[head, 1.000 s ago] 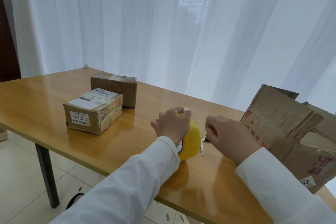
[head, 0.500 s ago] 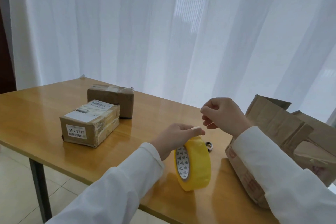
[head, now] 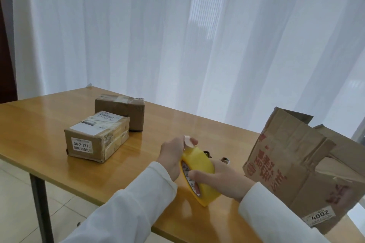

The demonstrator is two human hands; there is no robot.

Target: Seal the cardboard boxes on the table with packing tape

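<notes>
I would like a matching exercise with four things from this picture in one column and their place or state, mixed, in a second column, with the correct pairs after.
Things:
1. tape roll
2. labelled box
3. plain box
4. large worn box

Places or states:
A. open flaps, at the table's right end
B. held between both hands
C. farthest back, taped shut
D. white sticker "54-2-221" on its near side

Pairs: 1-B, 2-D, 3-C, 4-A
</notes>
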